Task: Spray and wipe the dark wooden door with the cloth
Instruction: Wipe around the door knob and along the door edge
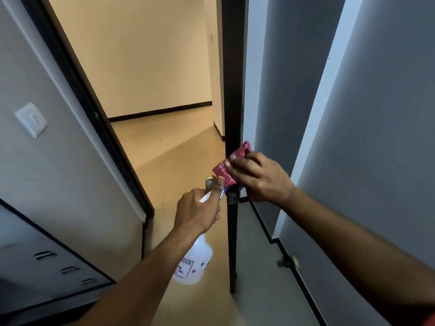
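The dark wooden door (231,90) stands open and is seen edge-on in the middle of the view, its latch plate (231,198) at hand height. My right hand (256,177) presses a red checked cloth (226,169) against the door's edge just above the latch. My left hand (200,210) grips the neck of a translucent white spray bottle (193,264), thumb up, with the nozzle close to the door edge. A round metal door knob (210,182) shows just above my left thumb.
A dark door frame (94,118) runs down the left, with a white wall switch (31,120) beside it. Grey walls and a pillar (353,137) close in on the right. A door stopper (288,262) sits by the skirting. Beyond lies a beige tiled floor (169,142).
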